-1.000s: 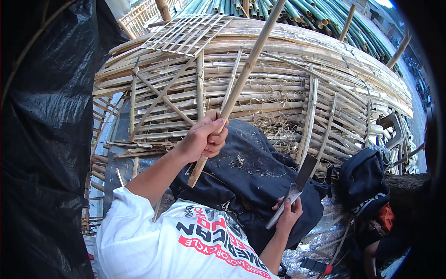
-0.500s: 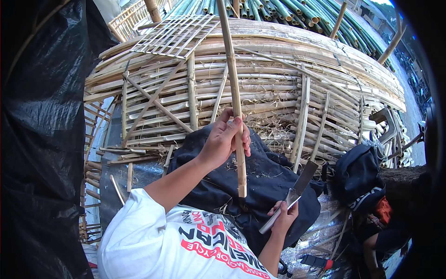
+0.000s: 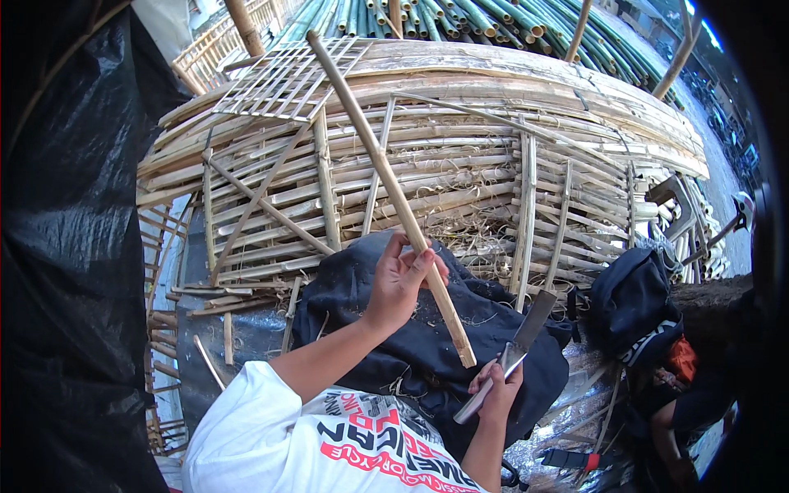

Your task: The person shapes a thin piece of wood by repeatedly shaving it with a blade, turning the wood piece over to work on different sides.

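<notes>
My left hand (image 3: 404,283) is closed around a long split bamboo strip (image 3: 376,154), thumb on the near side. The strip slants from the upper left down to the right, its lower end above my lap and close to my right hand. My right hand (image 3: 500,389) grips a knife (image 3: 532,322) with a broad, straight, dark blade that points up and to the right. The blade and the strip's lower end are apart. A dark cloth (image 3: 345,275) with bits of shaving on it covers my lap beneath both hands.
Ahead lies a big stack of split bamboo slats (image 3: 460,156), with curled shavings (image 3: 468,226) near its front. A bamboo lattice (image 3: 288,78) rests on top; green poles (image 3: 485,20) lie behind. Black sheeting (image 3: 74,246) hangs left. At right are a dark bag (image 3: 633,300) and another person's arm (image 3: 667,435).
The bamboo strip has tilted, its top swinging left and its lower end moving right toward the knife. My right hand keeps hold of the knife in nearly the same place.
</notes>
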Demonstrator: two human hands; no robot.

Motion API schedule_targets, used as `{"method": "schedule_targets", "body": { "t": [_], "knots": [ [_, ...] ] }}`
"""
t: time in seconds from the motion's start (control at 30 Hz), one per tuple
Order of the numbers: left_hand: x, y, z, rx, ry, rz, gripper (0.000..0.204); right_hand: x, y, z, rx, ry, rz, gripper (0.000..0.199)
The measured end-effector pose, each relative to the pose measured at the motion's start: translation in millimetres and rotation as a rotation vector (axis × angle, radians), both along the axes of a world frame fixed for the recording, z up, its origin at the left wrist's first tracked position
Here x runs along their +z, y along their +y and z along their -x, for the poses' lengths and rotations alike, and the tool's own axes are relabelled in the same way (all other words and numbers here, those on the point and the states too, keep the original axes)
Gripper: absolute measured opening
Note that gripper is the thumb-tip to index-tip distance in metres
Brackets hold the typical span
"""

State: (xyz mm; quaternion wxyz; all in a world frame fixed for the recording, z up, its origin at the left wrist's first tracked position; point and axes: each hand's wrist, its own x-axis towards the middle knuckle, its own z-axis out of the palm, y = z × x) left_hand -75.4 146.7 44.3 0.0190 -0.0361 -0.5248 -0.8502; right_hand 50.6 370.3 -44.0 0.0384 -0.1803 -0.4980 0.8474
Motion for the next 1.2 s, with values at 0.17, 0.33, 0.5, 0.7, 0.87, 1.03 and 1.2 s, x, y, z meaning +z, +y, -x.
{"method": "schedule_targets", "body": {
  "t": [0.17,0.33,0.5,0.7,0.87,1.03,1.2],
  "knots": [
    [-14,0,-5,0.015,-0.038,0.024,0.023,0,-1,2,0.006,0.043,0.052,0.040],
    [-18,1,-7,-0.044,-0.020,0.028,0.023,1,-3,1,-0.071,0.054,0.138,0.032],
    [-18,-12,-6,-0.118,-0.004,-0.067,0.019,-1,1,1,-0.072,0.039,0.129,0.032],
    [-2,-44,-8,-0.305,-0.171,-0.188,0.015,8,8,9,-0.084,0.158,-0.143,0.042],
    [13,-56,-23,-0.304,-0.202,0.232,0.021,35,25,31,-0.077,0.334,-0.435,0.051],
    [-2,-87,-49,-0.351,-0.181,0.555,0.023,95,18,73,-0.081,0.541,-0.950,0.054],
    [-24,-100,-72,-0.306,-0.192,0.758,0.021,123,28,106,-0.056,0.549,-1.451,0.055]
  ]
}}
